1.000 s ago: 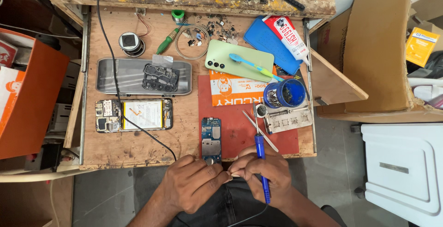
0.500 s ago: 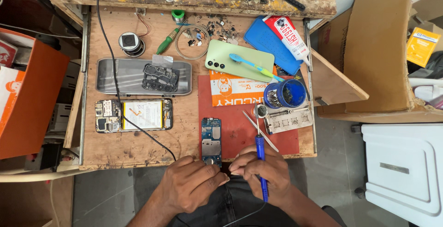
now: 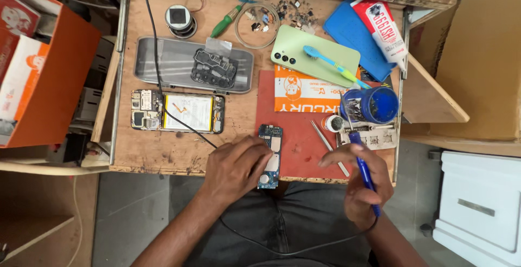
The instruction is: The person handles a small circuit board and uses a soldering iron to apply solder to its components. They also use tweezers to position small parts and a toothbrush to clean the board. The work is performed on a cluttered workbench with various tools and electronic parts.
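The left hand (image 3: 236, 172) rests flat, fingers curled loosely, on the near edge of the worn wooden workbench (image 3: 163, 153), its fingertips pressing down on a small blue-green phone circuit board (image 3: 269, 156) that lies upright along the left margin of the red rubber work mat (image 3: 304, 147), partly overhanging the bench edge. The right hand (image 3: 355, 183) is closed around a blue-handled soldering iron (image 3: 362, 172), held like a pen with its tip pointing away toward a grey metal stencil plate (image 3: 374, 135); the iron's thin black cable (image 3: 293, 248) loops down across the lap. Just left of that hand, slim metal tweezers (image 3: 328, 146) lie diagonally on the mat, apart from the board. Farther back sit a round blue plastic tub (image 3: 374, 104), a pale green phone back cover (image 3: 315, 55) with a light blue toothbrush (image 3: 334, 65) lying across it, and a blue silicone pad (image 3: 353, 33) under a red-and-white tube (image 3: 382, 28). To the left, an opened phone body with a white battery (image 3: 178, 112) lies beside a grey metal tray (image 3: 163, 69) holding a black plastic frame (image 3: 213, 69). Small loose parts (image 3: 282, 12) are scattered at the back, too small to identify, perhaps screws and shields.
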